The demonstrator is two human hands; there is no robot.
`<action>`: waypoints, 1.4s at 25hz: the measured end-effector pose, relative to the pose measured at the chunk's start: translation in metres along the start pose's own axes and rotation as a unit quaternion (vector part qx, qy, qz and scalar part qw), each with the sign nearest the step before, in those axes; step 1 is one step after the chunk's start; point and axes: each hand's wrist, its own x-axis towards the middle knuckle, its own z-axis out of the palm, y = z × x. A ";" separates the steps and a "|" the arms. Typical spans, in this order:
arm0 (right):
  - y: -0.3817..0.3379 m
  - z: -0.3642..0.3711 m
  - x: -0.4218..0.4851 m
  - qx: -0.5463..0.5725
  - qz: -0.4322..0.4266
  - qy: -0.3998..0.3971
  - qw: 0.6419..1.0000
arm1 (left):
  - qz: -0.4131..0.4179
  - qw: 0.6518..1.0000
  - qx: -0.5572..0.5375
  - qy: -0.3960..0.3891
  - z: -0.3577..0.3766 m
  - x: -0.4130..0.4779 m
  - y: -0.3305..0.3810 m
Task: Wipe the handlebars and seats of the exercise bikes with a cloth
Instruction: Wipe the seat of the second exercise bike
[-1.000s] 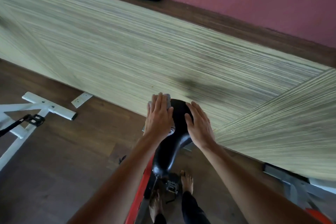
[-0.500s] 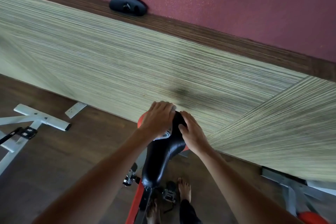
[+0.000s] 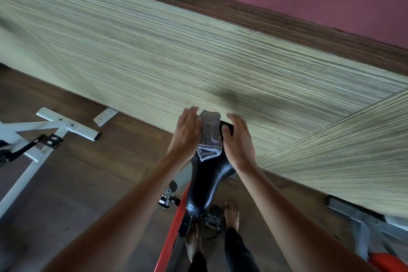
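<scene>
A folded grey cloth (image 3: 209,137) lies on the wide rear of the black bike seat (image 3: 204,183), flanked by the left hand (image 3: 186,133) and right hand (image 3: 238,141), each grip slack with fingers extended, apparently to steady the seat and square the cloth for wiping.

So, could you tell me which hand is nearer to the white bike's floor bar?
Left. The left hand is at the left edge of the grey cloth, on the side of the white bar; the right hand lies beyond the cloth, farther right.
</scene>
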 end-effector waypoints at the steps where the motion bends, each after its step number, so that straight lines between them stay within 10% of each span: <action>1: -0.013 0.011 0.005 -0.012 -0.036 -0.007 0.999 | -0.035 0.999 -0.021 0.027 -0.005 -0.007 -0.004; 8: -0.027 0.063 0.032 -0.234 -0.095 -0.059 0.966 | -0.046 0.997 -0.057 0.024 -0.001 -0.019 -0.012; 18: 0.047 0.009 -0.014 -0.104 -0.043 0.072 0.991 | 0.030 0.998 0.046 0.008 0.005 -0.035 -0.007; 25: 0.017 0.050 -0.058 0.066 0.165 0.191 0.965 | 0.113 0.980 0.144 -0.079 0.002 -0.034 -0.020; 35: -0.018 0.089 -0.163 0.134 0.079 0.070 0.985 | 0.103 0.975 0.143 -0.134 -0.006 -0.031 -0.014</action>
